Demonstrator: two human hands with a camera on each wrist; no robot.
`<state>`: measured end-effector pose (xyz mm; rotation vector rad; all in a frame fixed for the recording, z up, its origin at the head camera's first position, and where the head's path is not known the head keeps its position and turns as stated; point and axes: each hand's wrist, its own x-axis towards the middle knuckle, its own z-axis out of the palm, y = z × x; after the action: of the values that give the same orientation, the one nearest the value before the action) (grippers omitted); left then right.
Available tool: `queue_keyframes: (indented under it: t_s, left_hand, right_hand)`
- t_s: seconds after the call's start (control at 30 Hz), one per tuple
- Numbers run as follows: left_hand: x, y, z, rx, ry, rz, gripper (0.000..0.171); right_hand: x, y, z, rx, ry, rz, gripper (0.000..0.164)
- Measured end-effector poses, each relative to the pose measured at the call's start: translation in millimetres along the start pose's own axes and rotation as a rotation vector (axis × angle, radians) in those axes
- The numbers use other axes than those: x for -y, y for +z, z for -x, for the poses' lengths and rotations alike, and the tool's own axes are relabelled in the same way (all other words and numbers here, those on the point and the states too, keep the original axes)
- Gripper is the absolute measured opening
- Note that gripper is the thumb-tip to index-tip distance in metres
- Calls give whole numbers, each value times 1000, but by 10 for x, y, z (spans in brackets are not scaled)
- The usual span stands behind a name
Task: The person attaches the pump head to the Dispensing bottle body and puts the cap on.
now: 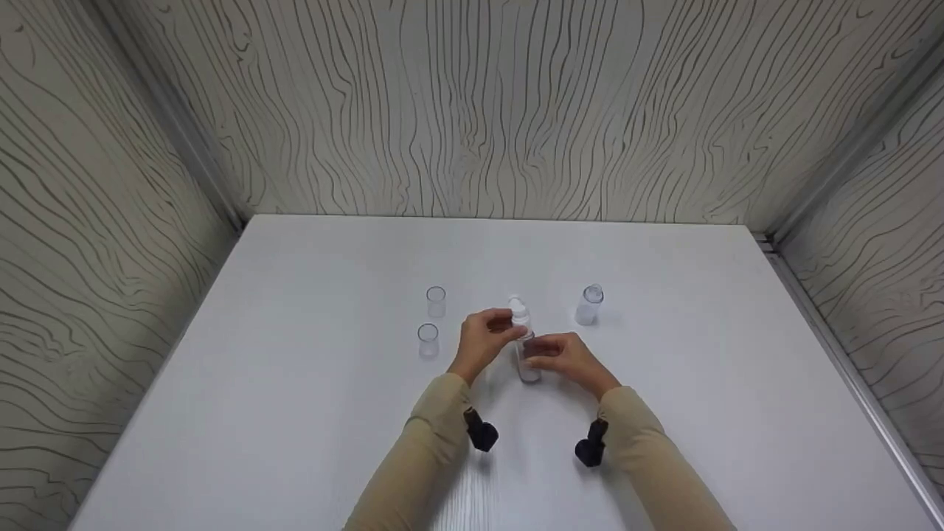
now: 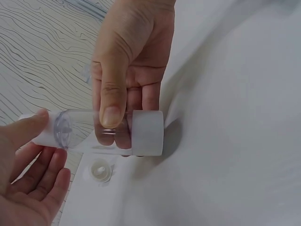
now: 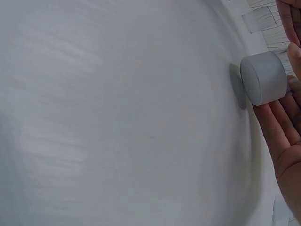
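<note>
Both hands hold one small clear bottle with a white top and a white base, upright over the white table in the head view. My left hand pinches the white top between thumb and fingers. Lower down, my right hand grips the clear body, thumb on one side and fingers behind it. In the left wrist view the bottle lies across the picture, its white base sticking out beyond the right hand. The right wrist view shows the base beside the right fingers.
Two clear cups, one cup behind the other cup, stand left of the hands. A third clear container stands back right. In the left wrist view a small round white piece sits near the bottle. Patterned walls enclose the table.
</note>
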<state>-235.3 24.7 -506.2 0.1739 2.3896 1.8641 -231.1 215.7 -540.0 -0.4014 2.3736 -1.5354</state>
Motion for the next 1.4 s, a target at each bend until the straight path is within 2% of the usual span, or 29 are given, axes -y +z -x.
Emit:
queue_keyframes:
  t_s: [0.23, 0.37, 0.47, 0.63, 0.93, 1.07, 1.27, 1.4]
  left_hand:
    - [-15, -9, -15, 79, 3, -11, 42]
    - [7, -16, -29, 109, 54, -31, 40]
    - [19, -22, -34, 116, 88, -36, 38]
    - [21, -27, -36, 125, 104, -18, 38]
    - [28, -51, -21, 134, 94, -20, 39]
    - [38, -56, -23, 102, 62, 14, 42]
    - [2, -45, -9, -31, 25, 58, 47]
    - [-12, -15, 6, -77, -9, 67, 48]
  right_hand:
    - [23, -21, 20, 9, 9, 0, 46]
    - [7, -27, 22, 24, 14, -22, 48]
    - [-8, -29, 16, 28, 17, -48, 49]
    - [-12, -29, 8, 25, 33, -61, 50]
    - [-7, -24, 3, 27, 29, -54, 49]
    - [-1, -22, 12, 32, 25, -51, 49]
    - [9, -23, 14, 20, 24, -33, 47]
    - [22, -12, 26, 12, 24, -18, 45]
